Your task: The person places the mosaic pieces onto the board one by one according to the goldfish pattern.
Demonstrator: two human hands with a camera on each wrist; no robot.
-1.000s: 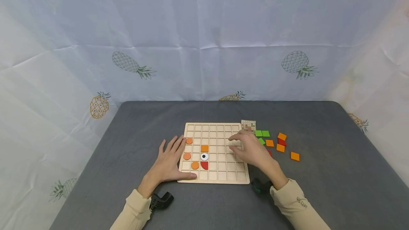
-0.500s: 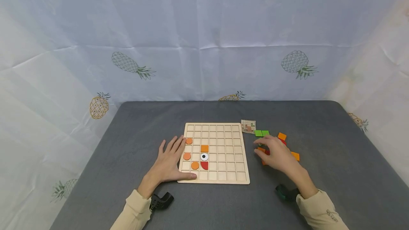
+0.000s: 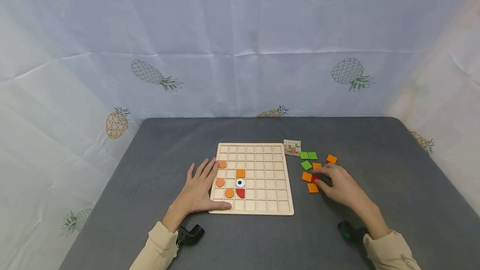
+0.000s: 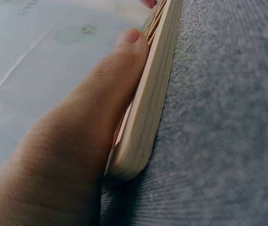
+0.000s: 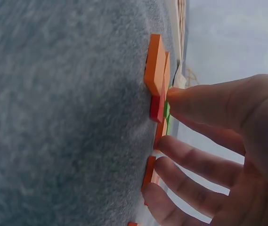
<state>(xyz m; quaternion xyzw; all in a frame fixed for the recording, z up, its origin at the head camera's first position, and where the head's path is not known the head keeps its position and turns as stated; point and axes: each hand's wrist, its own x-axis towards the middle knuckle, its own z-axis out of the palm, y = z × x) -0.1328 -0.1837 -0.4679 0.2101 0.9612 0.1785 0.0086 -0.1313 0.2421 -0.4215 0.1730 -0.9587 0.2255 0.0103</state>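
Note:
A pale wooden grid board (image 3: 267, 183) lies on the table. My left hand (image 3: 197, 191) rests on its left side, fingers spread and thumb along the near edge; the left wrist view shows the thumb (image 4: 119, 70) on that edge. Orange discs (image 3: 229, 193), an orange square (image 3: 240, 173), an eye disc (image 3: 240, 183) and a red quarter-round piece (image 3: 240, 193) sit in its cells. To the right, my right hand (image 3: 343, 185) is over loose tiles, thumb and index finger apart around a red tile (image 5: 158, 104). Whether they grip it is unclear.
Green tiles (image 3: 308, 156) and several orange tiles (image 3: 313, 188) lie loose right of the board, some hidden by the right hand. A small patterned card (image 3: 292, 147) touches the board's far right corner. Behind the table hangs a pineapple-print curtain (image 3: 240, 45).
My right hand has moved from over the board's right side to the loose tiles, then slightly farther right, uncovering orange tiles. My left hand has stayed on the board.

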